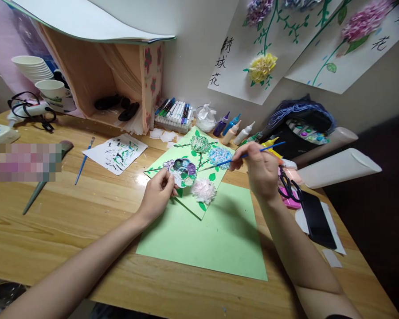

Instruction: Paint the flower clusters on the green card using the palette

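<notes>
My left hand [159,193] is closed on the near left rim of a small round paint palette [182,172], its wells smeared with green, purple and white. In my right hand [260,170] is a thin blue paintbrush [266,148], its tip just right of the palette and apart from it. Under both lies a light green card [195,206] with painted branches and leaves. Raised flowers stand on it: a green one [200,144], a blue one [220,157] and a pale pink one [204,190]. A purple one is partly hidden behind the palette.
A plain green sheet [219,248] lies under the card's near edge. Paint bottles [244,133] and a marker box [174,116] stand at the back. A paint-stained tissue [117,153] and another blue brush [84,161] lie left. Scissors [288,186] and a phone [315,219] are right.
</notes>
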The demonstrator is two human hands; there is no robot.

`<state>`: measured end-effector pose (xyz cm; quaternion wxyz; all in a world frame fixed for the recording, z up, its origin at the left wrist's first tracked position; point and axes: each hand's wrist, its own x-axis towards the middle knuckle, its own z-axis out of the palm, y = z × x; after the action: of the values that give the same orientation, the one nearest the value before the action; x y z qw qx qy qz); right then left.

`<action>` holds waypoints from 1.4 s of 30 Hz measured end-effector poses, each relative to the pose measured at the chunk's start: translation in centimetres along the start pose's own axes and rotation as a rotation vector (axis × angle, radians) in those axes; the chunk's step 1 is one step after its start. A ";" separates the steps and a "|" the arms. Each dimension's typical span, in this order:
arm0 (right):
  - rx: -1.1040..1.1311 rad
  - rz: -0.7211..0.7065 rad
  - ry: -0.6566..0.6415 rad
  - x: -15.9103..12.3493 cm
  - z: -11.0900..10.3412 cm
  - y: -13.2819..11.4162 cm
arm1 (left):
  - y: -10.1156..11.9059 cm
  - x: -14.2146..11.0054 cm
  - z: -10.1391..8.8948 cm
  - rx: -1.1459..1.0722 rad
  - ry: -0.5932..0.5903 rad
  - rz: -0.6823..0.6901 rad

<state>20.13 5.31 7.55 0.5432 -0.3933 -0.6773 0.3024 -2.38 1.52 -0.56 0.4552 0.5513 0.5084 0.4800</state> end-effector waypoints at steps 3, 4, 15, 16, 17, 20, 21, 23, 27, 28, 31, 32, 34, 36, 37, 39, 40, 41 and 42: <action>0.020 -0.002 0.036 0.6 -1.2 0.2 | 0.0 0.0 0.1 -0.018 0.005 -0.007; 0.011 0.010 0.022 0.7 -1.4 0.4 | 0.0 0.0 0.1 -0.023 0.010 -0.012; -0.116 0.141 -0.122 0.8 0.4 3.8 | 0.0 0.1 0.1 -0.038 0.037 -0.010; -0.120 0.140 -0.129 0.7 0.5 3.8 | 0.0 0.1 0.1 -0.036 0.039 -0.009; -0.127 0.138 -0.140 0.7 0.5 3.8 | 0.1 0.1 0.1 -0.034 0.041 -0.008; -0.156 0.145 -0.164 0.7 0.4 3.8 | 0.3 0.1 0.0 -0.025 0.047 -0.007; -0.158 0.150 -0.154 0.7 0.4 3.7 | 0.4 0.0 0.0 -0.021 0.049 -0.005; -0.137 0.156 -0.111 0.7 0.3 3.7 | 0.4 0.0 -0.1 -0.018 0.049 0.002; -0.124 0.138 -0.136 0.6 0.3 3.6 | 0.4 0.0 -0.1 -0.026 0.047 0.003; -0.141 0.132 -0.167 0.6 0.2 3.5 | 0.4 0.0 -0.1 -0.024 0.049 0.002; -0.159 0.121 -0.159 0.6 0.1 3.3 | 0.5 0.1 0.0 -0.018 0.055 0.000; -0.142 0.121 -0.122 0.6 0.0 3.2 | 0.6 0.1 0.0 -0.018 0.056 0.000; -0.096 0.126 -0.070 0.7 0.0 3.0 | 0.6 0.2 0.0 -0.018 0.060 0.001; -0.084 0.134 -0.103 0.7 0.0 2.9 | 0.6 0.2 0.0 -0.020 0.060 -0.001; -0.101 0.135 -0.143 0.7 0.0 2.9 | 0.5 0.2 0.0 -0.021 0.059 -0.003; -0.158 0.128 -0.207 0.6 -0.1 2.8 | 0.5 0.2 -0.1 -0.023 0.058 -0.002; -0.179 0.121 -0.212 0.6 -0.2 2.8 | 0.4 0.2 -0.1 -0.025 0.058 0.000; -0.187 0.115 -0.195 0.7 -0.2 2.8 | 0.4 0.1 -0.1 -0.026 0.059 0.003; -0.178 0.111 -0.163 0.7 -0.3 2.8 | 0.4 0.1 -0.1 -0.027 0.059 0.005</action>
<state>20.91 7.29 5.64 0.4316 -0.4509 -0.7208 0.3016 -2.41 1.61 -0.13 0.4463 0.5318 0.5137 0.5041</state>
